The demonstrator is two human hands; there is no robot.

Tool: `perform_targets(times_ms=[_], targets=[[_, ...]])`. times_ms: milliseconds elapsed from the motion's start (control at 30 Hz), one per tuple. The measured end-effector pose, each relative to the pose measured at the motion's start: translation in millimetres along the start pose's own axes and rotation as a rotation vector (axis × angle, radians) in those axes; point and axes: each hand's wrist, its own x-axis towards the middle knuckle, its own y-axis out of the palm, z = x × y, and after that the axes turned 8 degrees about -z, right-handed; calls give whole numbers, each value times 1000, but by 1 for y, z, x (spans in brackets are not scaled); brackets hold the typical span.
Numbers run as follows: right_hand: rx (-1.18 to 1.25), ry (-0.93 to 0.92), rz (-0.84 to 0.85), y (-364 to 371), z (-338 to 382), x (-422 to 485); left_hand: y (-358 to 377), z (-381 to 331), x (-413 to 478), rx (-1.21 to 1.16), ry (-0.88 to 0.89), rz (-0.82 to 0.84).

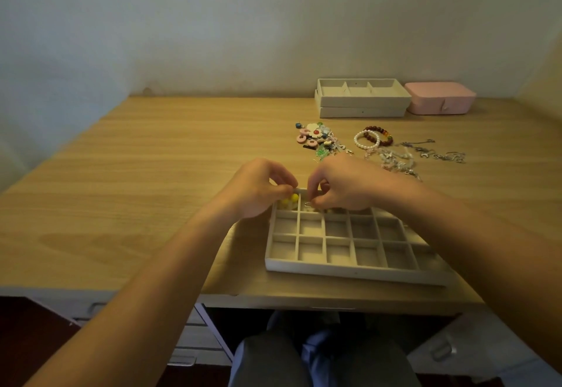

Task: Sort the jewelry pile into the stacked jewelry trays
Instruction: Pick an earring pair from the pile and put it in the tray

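Table (152, 173) runs back to the wall. Divided tray (349, 271) lies on it near the front edge, right of centre. Left hand (255, 191) and right hand (343, 185) sit side by side over the tray's far-left corner. Round beads (290, 199) at the left fingertips, in or over the corner compartment; cannot tell which. Small ring (308, 204) at the right fingertips, one compartment to the right. Behind the tray, left to right: charm cluster (316, 138), bracelets (372, 140), chains (431, 152). Behind these, by the wall: stacked trays (362, 102), with the closed box (438, 102) just beside them on the right.
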Motion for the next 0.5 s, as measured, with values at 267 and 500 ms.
perform_targets(times_ms=[267,500], targets=[[-136,-18,-97,1,6,0,-1,-2,0,12,5,-2],[-177,-52,-113,3,10,-3,-1,-4,0,17,-16,4]])
